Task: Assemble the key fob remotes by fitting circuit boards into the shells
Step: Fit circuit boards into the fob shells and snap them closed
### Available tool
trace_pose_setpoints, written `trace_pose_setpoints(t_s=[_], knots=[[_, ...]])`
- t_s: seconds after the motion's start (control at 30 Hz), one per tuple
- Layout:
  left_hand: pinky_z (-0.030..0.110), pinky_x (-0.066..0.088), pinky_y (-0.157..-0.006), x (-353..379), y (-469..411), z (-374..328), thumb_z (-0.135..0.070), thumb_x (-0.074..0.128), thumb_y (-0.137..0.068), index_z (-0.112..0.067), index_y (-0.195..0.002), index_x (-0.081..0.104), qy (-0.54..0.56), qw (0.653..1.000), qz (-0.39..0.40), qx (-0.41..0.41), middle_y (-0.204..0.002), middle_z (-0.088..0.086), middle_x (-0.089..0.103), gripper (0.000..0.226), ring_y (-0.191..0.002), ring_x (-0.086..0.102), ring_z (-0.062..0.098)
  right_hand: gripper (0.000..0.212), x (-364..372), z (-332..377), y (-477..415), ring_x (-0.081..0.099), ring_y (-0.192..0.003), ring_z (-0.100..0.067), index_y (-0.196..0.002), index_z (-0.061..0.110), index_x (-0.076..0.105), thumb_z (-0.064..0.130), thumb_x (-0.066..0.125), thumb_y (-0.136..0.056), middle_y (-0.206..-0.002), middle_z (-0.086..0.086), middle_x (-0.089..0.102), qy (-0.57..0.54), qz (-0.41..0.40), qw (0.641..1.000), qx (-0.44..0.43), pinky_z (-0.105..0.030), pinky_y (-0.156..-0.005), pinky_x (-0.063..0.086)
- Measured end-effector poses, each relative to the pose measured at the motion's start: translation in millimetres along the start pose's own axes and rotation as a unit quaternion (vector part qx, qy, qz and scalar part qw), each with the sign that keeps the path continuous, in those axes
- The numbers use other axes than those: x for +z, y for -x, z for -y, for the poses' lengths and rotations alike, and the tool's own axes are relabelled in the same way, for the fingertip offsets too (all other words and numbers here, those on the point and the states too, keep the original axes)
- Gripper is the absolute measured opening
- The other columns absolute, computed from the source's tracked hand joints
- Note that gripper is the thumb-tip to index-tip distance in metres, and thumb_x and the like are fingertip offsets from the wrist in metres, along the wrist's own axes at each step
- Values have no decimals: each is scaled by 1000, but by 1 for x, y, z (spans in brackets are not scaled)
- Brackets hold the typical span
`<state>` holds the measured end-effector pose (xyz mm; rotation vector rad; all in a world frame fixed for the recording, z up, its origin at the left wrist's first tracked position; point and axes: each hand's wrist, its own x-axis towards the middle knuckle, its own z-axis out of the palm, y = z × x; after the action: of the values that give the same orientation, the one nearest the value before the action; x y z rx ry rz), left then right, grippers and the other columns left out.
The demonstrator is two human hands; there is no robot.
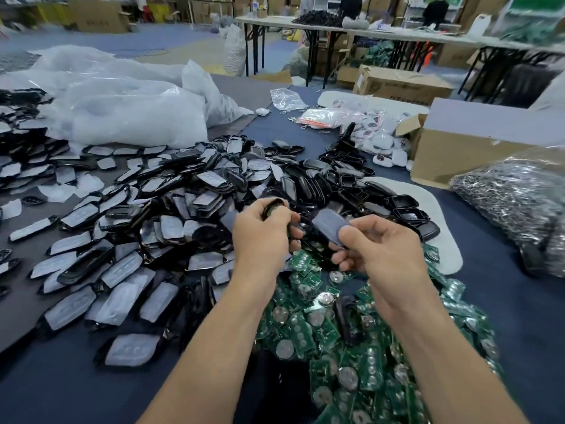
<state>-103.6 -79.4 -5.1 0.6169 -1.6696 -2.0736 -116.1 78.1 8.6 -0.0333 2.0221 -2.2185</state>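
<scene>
Key fob shell halves (146,228) lie heaped across the tabletop (46,393), with green circuit boards (336,338) piled just below the hands. The left hand (260,237) has its grip curled round 1 dark shell (273,207); green shows inside, so a board is probably seated. The right hand (382,249) pinches a film-covered cover (330,228) close beside it. This unit looks not yet closed, and the 2 heaps suggest most of the work remains.

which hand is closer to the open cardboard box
Right. The right hand is below and left of the cardboard box; the left hand sits farther left.
</scene>
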Motion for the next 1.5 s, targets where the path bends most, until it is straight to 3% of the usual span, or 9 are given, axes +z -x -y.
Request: trace_pose_setpoints(t_s=[0.2,0.33,0.5,0.63,0.77,0.97,1.13,1.33,1.5], knots=[[24,38,-43,17,15,10,-23,71,-60,-30,-79,77,-15,982,184,-25,-70,7,62,21,-54,52,15,12,-12,-14,9,69,-54,-22,-84,3,69,-4,70,-93,-69,-13,72,-75,-64,995,-10,-23,-50,53],[22,34,-39,22,16,13,-25,78,-75,-36,-80,80,-41,980,194,-12,-60,1,61,12,-49,49,12,11,-14,-23,9,71,-56,-24,-84,1,69,-3,70,-95,-69,-13,74,-60,-74,995,-21,-27,-53,57],[21,31,-38,18,8,19,-21,78,-76,-31,-76,78,-53,987,150,4,-53,-1,55,10,-48,43,13,13,-18,-21,9,77,-71,-30,-90,4,73,10,67,-99,-91,-20,77,-116,31,992,42,-31,-63,62],[21,32,-38,7,0,13,-25,82,-73,-26,-83,78,-30,972,229,29,-56,4,56,12,-46,41,14,32,-30,-14,4,78,-82,-32,-116,-4,70,14,66,-90,-106,-24,76,-211,138,956,151,-33,-70,64],[21,36,-41,5,2,11,-17,79,-80,-23,-86,79,-25,963,255,79,-64,9,62,8,-45,46,10,42,-37,-16,2,77,-83,-28,-119,-2,71,9,73,-79,-105,-20,77,-210,194,947,143,-31,-72,63],[20,30,-43,13,6,24,-23,91,-79,-22,-79,78,-137,981,116,79,-55,-5,56,13,-45,39,12,32,-30,-21,5,76,-79,-19,-98,22,85,-2,85,-77,-89,-4,81,10,70,997,-35,-28,-73,63],[17,27,-34,8,4,21,-25,91,-75,2,-84,72,-33,968,245,-46,-71,8,58,34,-43,47,10,39,-26,-20,9,77,-78,-7,-101,33,83,4,88,-74,-82,14,80,106,-25,989,-99,-20,-73,61],[12,32,-34,-3,1,11,-16,71,-85,-7,-102,79,62,920,373,-99,-105,22,68,21,-46,54,5,40,-22,-19,14,76,-77,-4,-101,36,82,9,90,-72,-81,18,78,101,-51,985,-132,-17,-70,60],[11,31,-37,0,6,10,-15,66,-87,-17,-113,82,-7,925,371,-79,-124,24,72,30,-48,56,5,34,-29,-18,9,77,-86,-8,-97,30,82,2,83,-78,-89,12,80,111,-15,986,-122,-28,-82,62]])
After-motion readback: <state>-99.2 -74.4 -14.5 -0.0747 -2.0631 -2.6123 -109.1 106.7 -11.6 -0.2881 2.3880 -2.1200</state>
